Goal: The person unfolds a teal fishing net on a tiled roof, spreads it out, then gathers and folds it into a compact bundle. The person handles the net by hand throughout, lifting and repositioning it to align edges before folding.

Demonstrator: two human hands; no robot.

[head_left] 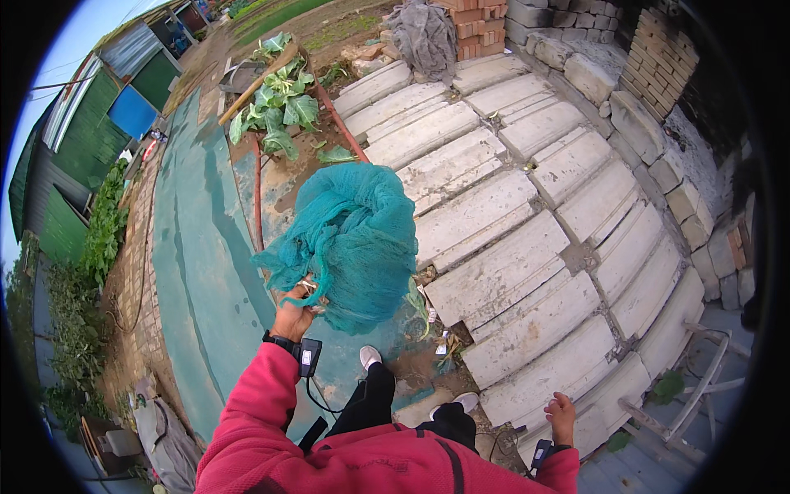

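Note:
A large bundle of teal mesh netting (362, 239), bunched into a round shape, is in front of me at the middle of the view. My left hand (295, 315) is closed on a gathered edge of the netting at its near left side. A thin whitish strand shows by those fingers. Out to the lower right, my right hand (562, 418) hangs apart from the netting with nothing in it, its fingers loosely bent and apart. The near concrete slabs (543, 354) lie beyond that hand.
A green ground sheet (193, 239) runs along the left. Leafy plants (284, 107) and a red pole (336, 115) lie past the netting. A grey cloth (421, 41) sits by stacked bricks (480, 31). At lower right stands a metal frame (687, 403).

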